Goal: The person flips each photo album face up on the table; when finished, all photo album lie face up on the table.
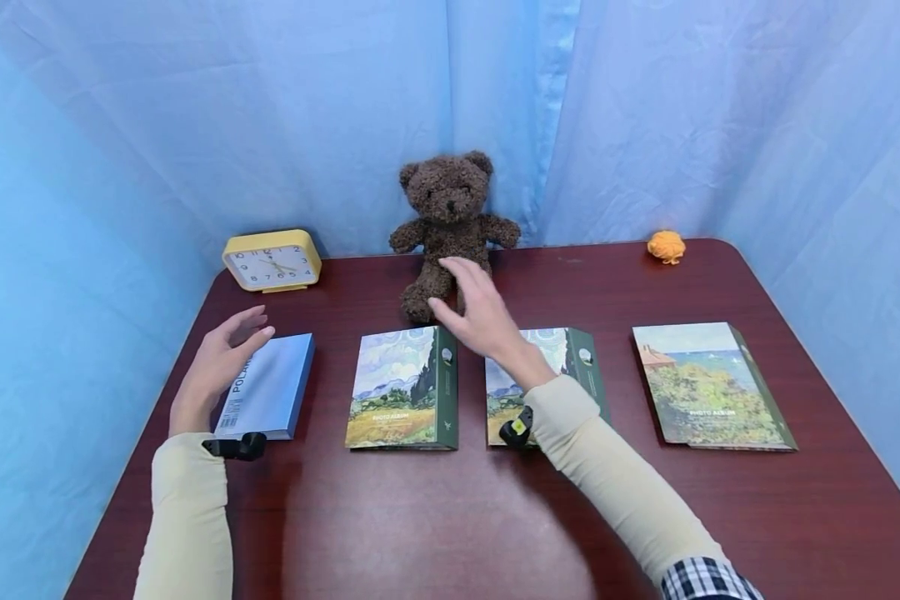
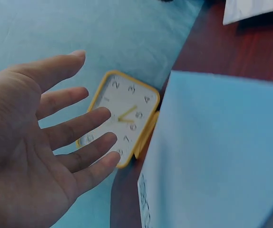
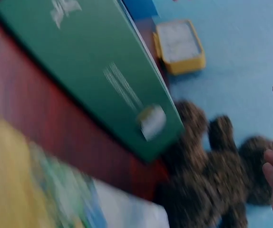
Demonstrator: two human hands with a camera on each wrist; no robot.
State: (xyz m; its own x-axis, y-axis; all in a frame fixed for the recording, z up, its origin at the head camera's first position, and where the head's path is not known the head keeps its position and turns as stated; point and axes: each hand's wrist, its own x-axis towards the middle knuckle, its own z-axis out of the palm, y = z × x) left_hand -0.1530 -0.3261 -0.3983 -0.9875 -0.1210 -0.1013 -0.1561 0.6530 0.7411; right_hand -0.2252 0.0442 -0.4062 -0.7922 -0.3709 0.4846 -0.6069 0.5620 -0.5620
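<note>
My left hand (image 1: pixel 221 358) hovers over the left side of a blue box-like book (image 1: pixel 276 387) lettered "POLAR…", its fingers loosely bent and holding nothing. In the left wrist view the palm and spread fingers (image 2: pixel 63 130) show, with the yellow clock (image 2: pixel 122 116) behind them. My right hand (image 1: pixel 483 312) is raised above the table between two matching photo albums, overlapping the brown teddy bear's (image 1: pixel 450 200) legs in the head view. Its fingers are extended and hold nothing. Below its wrist lies one photo album (image 1: pixel 506 417); the other photo album (image 1: pixel 393 392) lies to its left.
A yellow-framed clock (image 1: pixel 272 260) stands at the back left, and an orange yarn ball (image 1: pixel 666 247) sits at the back right. Another photo album (image 1: pixel 712 387), with a seaside picture, lies on the right. Blue curtains (image 1: pixel 330 117) surround the dark red table (image 1: pixel 390 517).
</note>
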